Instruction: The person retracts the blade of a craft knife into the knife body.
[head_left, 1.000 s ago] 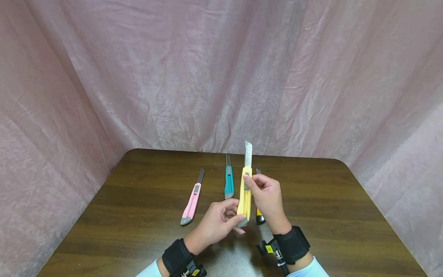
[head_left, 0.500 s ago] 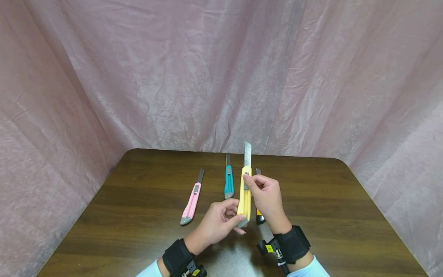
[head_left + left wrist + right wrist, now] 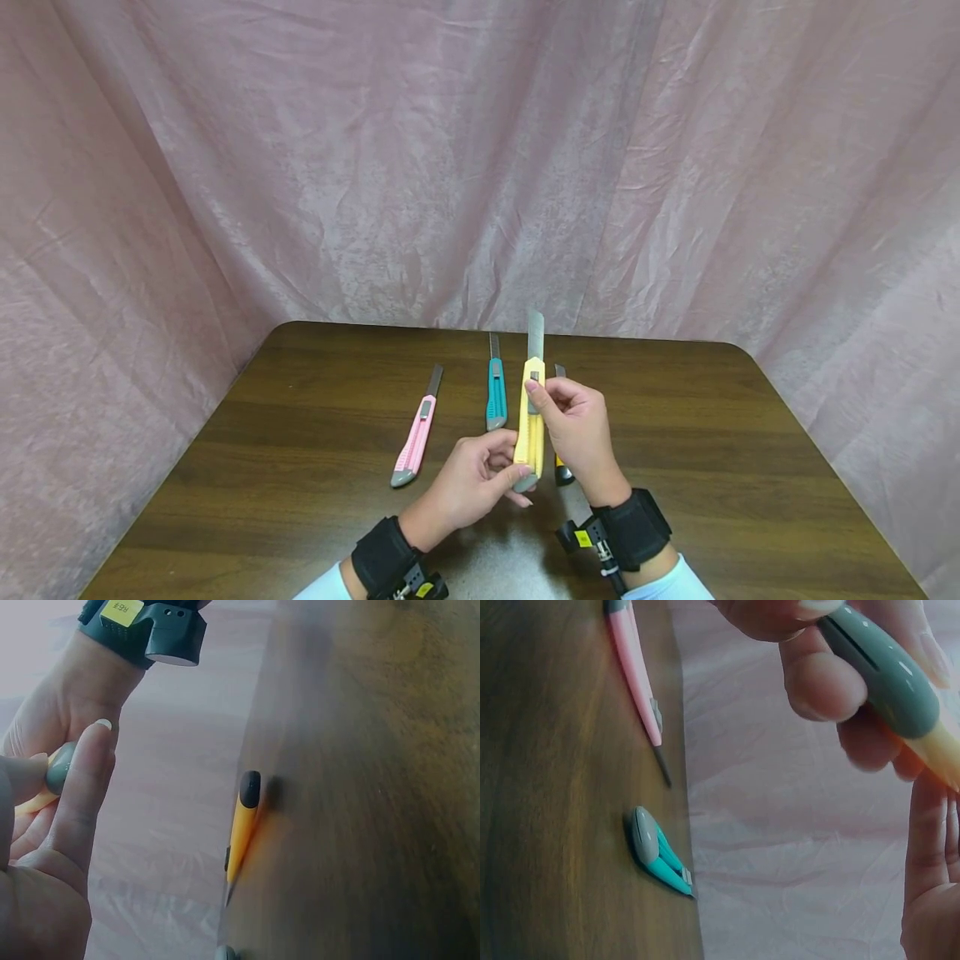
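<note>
A yellow box cutter (image 3: 530,437) is held up over the table, its blade (image 3: 536,335) pointing away and out of the handle. My left hand (image 3: 476,473) pinches its grey butt end between thumb and fingers. Higher on the handle, my right hand (image 3: 583,429) grips it with the thumb on the slider. In the right wrist view the grey end cap (image 3: 892,679) shows up close among the left fingers. Behind the right hand lies a yellow-orange and black box cutter (image 3: 242,829), partly hidden in the head view.
On the brown wooden table (image 3: 300,450) a pink box cutter (image 3: 415,442) lies to the left and a teal one (image 3: 496,396) lies just beyond the left hand. Both have blades out. A pink curtain (image 3: 420,167) hangs behind the table's far edge.
The yellow box cutter's blade shows slightly shorter above its handle, and the right thumb sits a touch lower. The left hand and the box cutters on the table stay put.
</note>
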Tool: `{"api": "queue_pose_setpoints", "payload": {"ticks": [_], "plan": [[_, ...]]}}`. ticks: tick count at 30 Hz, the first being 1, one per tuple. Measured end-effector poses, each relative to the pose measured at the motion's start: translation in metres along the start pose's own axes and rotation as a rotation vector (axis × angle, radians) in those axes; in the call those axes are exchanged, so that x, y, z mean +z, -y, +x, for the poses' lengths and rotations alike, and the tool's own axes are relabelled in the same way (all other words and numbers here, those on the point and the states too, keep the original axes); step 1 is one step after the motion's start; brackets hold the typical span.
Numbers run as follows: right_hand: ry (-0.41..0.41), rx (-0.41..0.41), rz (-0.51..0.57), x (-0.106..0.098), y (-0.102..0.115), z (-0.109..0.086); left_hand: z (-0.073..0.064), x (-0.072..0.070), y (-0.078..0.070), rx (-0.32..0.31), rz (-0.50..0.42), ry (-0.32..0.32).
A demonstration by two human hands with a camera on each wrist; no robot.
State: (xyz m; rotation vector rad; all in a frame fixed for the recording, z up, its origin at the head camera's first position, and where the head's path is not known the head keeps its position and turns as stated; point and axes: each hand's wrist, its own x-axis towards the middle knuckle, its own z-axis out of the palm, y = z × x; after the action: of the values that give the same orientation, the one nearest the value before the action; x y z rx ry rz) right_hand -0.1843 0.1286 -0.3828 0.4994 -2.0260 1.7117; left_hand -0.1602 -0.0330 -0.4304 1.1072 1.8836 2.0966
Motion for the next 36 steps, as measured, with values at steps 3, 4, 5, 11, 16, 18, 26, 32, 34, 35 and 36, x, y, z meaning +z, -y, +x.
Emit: {"api": "queue_pose_setpoints", "payload": {"ticks": [3, 4, 5, 11, 16, 18, 26, 32, 34, 35, 36], "plan": [[0.001, 0.003, 0.002, 0.0, 0.0, 0.0, 0.0, 0.0, 0.0, 0.01, -0.004, 0.001], [-0.003, 0.007, -0.002, -0.001, 0.0, 0.0, 0.001, 0.0, 0.0, 0.013, -0.003, 0.002], [-0.006, 0.014, -0.007, -0.001, 0.001, 0.0, 0.001, 0.0, 0.0, 0.014, -0.003, 0.002], [-0.03, 0.101, -0.05, 0.0, 0.005, -0.001, 0.0, -0.001, 0.001, -0.006, 0.01, -0.005], [-0.009, 0.181, -0.086, 0.005, 0.007, 0.0, -0.004, -0.004, 0.001, -0.039, 0.026, -0.032], [-0.007, 0.184, -0.095, 0.006, -0.003, 0.001, -0.004, -0.004, 0.002, -0.045, 0.027, -0.035], [0.018, 0.07, -0.051, -0.001, -0.033, 0.002, -0.002, -0.002, 0.003, -0.023, 0.01, -0.017], [0.031, 0.067, -0.032, -0.003, -0.032, 0.002, -0.001, -0.002, 0.003, -0.024, 0.015, -0.02], [0.032, 0.062, -0.031, -0.003, -0.026, 0.001, 0.0, -0.001, 0.002, -0.023, 0.018, -0.022], [0.03, 0.056, -0.03, -0.003, -0.022, 0.001, 0.0, -0.001, 0.002, -0.022, 0.019, -0.023], [0.025, 0.049, -0.031, -0.002, -0.017, 0.001, 0.0, -0.001, 0.002, -0.02, 0.02, -0.022]]}}
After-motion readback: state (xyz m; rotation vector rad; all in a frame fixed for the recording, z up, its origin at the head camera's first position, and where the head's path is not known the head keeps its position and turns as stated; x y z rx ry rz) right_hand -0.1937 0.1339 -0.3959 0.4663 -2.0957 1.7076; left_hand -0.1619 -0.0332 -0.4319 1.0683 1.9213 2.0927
